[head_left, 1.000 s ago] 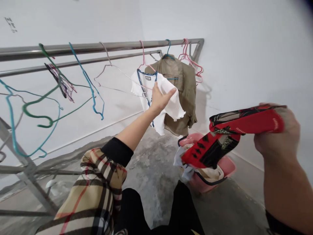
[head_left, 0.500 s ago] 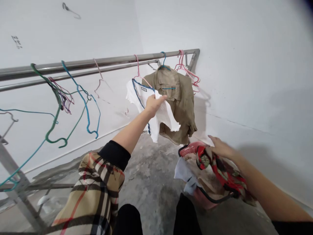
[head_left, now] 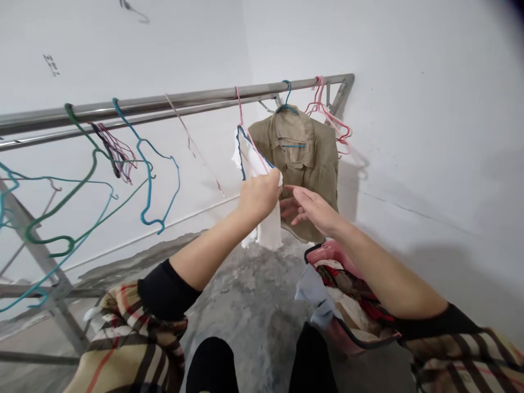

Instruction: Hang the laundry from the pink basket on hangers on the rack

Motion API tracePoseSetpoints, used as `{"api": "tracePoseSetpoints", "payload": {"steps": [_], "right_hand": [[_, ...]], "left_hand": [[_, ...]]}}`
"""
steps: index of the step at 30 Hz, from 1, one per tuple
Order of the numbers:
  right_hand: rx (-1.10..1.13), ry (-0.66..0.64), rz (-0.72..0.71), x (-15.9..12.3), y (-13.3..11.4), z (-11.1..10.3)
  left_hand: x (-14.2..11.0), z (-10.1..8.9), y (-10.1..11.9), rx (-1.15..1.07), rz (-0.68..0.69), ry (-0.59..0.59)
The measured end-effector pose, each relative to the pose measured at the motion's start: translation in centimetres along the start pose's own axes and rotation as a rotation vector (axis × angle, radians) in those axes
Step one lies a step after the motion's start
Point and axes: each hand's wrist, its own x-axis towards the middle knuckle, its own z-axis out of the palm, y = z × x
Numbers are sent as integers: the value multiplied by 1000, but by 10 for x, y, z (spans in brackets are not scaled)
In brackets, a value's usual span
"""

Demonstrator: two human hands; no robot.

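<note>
A white top (head_left: 270, 226) with blue trim hangs on a pink hanger (head_left: 240, 106) from the metal rail. My left hand (head_left: 261, 194) is closed on the top near its shoulder, and the cloth is turned partly edge-on. Just right of it, my right hand (head_left: 310, 207) is open, fingers apart and pointing at the top, with nothing held. Behind both hands an olive shirt (head_left: 315, 164) hangs on a blue hanger (head_left: 287, 93). The fingers of my left hand are partly hidden from view.
A metal clothes rail (head_left: 184, 102) runs across to the right wall. Bare hangers, among them a green hanger (head_left: 94, 158) and a blue hanger (head_left: 148, 147), hang at left; pink hangers (head_left: 327, 114) hang at the far end. A pink basket (head_left: 341, 335) of clothes stands on the concrete floor.
My right hand has left the red patterned cloth at the basket and moved up beside the white top. My left hand has turned the top more edge-on.
</note>
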Motion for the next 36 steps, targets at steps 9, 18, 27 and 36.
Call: {"api": "tracePoseSetpoints", "payload": {"steps": [9,18,27,36], "right_hand": [[64,73,110,46,-21,28],[79,85,149,39,14,24],[-155,175,-132,-10,12,-24],[-441,873,-433,-67,-82,-119]], "left_hand": [[-35,24,-5,126,339,13],[-41,43,-6,-188,221,-160],[-50,50,11,-638,59,-448],[-57,65,6,-702,107,-468]]}}
